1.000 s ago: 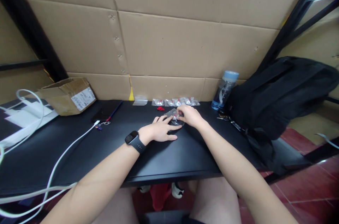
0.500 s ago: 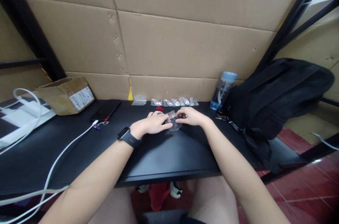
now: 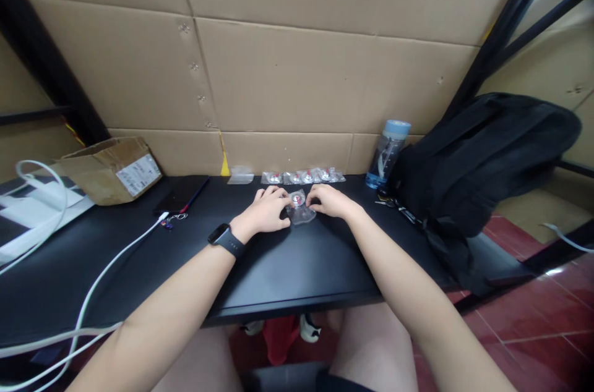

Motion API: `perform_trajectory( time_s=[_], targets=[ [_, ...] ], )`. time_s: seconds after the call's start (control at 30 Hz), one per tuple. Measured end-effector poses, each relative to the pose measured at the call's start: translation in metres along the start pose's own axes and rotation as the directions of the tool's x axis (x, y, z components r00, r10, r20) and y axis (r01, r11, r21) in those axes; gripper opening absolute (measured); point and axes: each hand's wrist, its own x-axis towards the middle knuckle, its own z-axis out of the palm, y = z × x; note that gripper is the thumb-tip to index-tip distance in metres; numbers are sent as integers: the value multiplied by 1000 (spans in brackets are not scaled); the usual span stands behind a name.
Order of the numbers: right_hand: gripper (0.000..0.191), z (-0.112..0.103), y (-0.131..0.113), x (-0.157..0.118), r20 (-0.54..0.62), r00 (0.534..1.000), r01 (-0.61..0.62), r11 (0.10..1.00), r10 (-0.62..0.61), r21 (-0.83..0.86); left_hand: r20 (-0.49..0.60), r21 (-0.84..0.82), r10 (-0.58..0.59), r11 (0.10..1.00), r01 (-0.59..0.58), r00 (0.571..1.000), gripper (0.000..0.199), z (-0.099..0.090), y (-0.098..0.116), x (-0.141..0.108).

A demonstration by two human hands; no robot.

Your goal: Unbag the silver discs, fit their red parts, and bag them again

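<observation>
A small clear plastic bag [image 3: 302,215] lies on the black desktop between my hands. Inside its upper part is a round silvery piece [image 3: 297,199] with a red mark. My left hand [image 3: 268,209], a dark watch on its wrist, rests at the bag's left side with thumb and fingers apart, fingertips by the edge. On the other side, the curled fingers of my right hand [image 3: 328,199] pinch the bag's right edge. Behind them runs a row of several similar bagged round pieces [image 3: 306,176], with flat clear bags [image 3: 241,175] to their left.
A cardboard box [image 3: 111,170], a black phone [image 3: 182,194] and a white cable [image 3: 123,255] are on the left. A water bottle [image 3: 388,154], keys [image 3: 385,199] and a black backpack [image 3: 482,163] stand on the right. A cardboard wall [image 3: 297,70] closes the back.
My left hand has moved slightly left and its thumb has come away from the bag. The round piece now shows more fully. The small red item behind my left hand is no longer visible.
</observation>
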Motion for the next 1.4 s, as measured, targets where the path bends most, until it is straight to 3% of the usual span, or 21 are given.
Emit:
perform_trajectory(
  time_s=[0.27,0.43,0.57,0.63,0.7,0.8,0.93,1.1,1.2,1.27,1.4],
  targets=[
    [11,-11,-6,-3,15,996,-94,972,93,216,-77,-98,-78,993,71,994,26,7,-3,7],
    [15,-11,-7,-3,-5,986,-162,975,165,149,-142,-199,-237,958,207,961,30,13,-5,14],
    [24,-10,-11,-2,-112,946,-306,952,305,12,-217,-243,-309,936,256,926,36,18,-7,17],
    [17,-11,-13,-1,-168,959,-228,973,229,23,-234,-257,-325,930,265,916,38,21,-7,18],
    [10,-11,-13,-1,-195,979,-51,996,63,69,-244,-265,-328,928,262,913,38,24,-7,20],
    [23,-7,-9,-1,-192,977,105,991,-87,87,-243,-276,-325,926,256,914,38,28,-8,23],
    [34,3,-1,2,-131,988,94,994,-85,62,-217,-307,-345,912,271,913,35,30,-10,25],
    [35,12,-5,7,-132,990,35,999,-40,-39,-257,-248,-411,903,351,875,31,28,-9,23],
    [35,16,-11,9,-108,994,-9,996,0,-85,-353,-138,-370,929,343,859,23,27,-6,21],
    [35,17,-15,10,-97,995,-40,994,30,-98,-362,-88,-279,960,266,890,24,27,-5,21],
    [28,17,-19,9,-114,991,-88,991,76,-99,-256,-101,-124,990,101,959,42,31,-4,22]
  ],
)
